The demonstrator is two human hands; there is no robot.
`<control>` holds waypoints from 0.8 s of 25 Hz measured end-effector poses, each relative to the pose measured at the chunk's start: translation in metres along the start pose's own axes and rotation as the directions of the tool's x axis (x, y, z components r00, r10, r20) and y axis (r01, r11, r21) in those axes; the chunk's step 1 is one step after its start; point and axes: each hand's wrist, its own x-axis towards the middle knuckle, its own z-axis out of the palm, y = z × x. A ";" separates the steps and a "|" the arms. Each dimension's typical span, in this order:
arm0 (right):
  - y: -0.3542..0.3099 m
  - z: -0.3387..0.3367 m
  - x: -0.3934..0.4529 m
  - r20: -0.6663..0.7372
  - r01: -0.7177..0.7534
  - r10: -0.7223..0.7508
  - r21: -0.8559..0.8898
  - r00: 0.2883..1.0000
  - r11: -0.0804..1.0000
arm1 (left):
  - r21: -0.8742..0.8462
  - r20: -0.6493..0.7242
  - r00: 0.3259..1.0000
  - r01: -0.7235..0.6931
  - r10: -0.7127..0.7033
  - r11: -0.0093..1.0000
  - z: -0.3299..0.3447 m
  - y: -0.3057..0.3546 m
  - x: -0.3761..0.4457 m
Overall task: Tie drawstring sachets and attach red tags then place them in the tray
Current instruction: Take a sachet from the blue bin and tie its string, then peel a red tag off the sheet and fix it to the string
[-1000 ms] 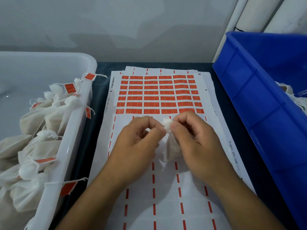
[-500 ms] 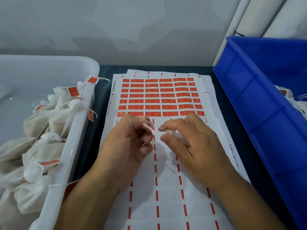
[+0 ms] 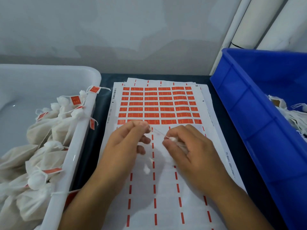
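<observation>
**Cinching the sachet: string taut between both hands**

Sachet (image 3: 180, 146) sits in the right hand (image 3: 187, 151), over the label sheet (image 3: 159, 188), w/ its gathered neck poking out at the fingertips. Right fingers are curled round the bag, thumb and forefinger pinching the neck. Left hand (image 3: 128, 143) has thumb and forefinger pinched on the drawstring (image 3: 158, 132); its other fingers are loosely curled, holding nothing. The string runs taut between the hands, up and to the left.

Risks, as I judge them: too hard a pull could snap the thin string or tear the fabric; if the neck pinch slips, the bag opens instead of cinching. Both hands hover just above the red tags (image 3: 159, 105), so a stray brush could lift one.

Sachet's long axis runs neck-to-base, approx. upper left to lower right; neck points toward the left hand. Most of the body is hidden under the fingers.

White tray (image 3: 79, 130) of tagged sachets stands at left, blue crate (image 3: 249, 122) at right.
</observation>
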 end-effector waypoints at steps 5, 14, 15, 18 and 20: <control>0.019 -0.020 0.013 -0.192 -0.211 0.217 0.055 0.957 0.976 | 0.743 -0.197 0.961 0.016 0.195 0.669 -0.019 -0.018 0.019; 0.043 -0.039 0.030 -0.214 -0.316 0.312 0.013 0.926 0.949 | 0.837 -0.026 0.997 -0.020 0.076 0.547 -0.024 -0.015 0.005; 0.044 -0.039 0.029 -0.210 -0.322 0.318 0.016 0.925 0.947 | 0.849 -0.021 0.997 -0.019 0.069 0.528 -0.023 -0.014 0.001; 0.045 -0.036 0.025 -0.207 -0.324 0.319 0.012 0.925 0.946 | 0.850 -0.032 0.996 -0.019 0.087 0.527 -0.022 -0.012 -0.003; 0.044 -0.036 0.023 -0.210 -0.330 0.327 0.021 0.921 0.944 | 0.814 -0.063 0.992 -0.010 0.105 0.580 -0.022 -0.011 -0.002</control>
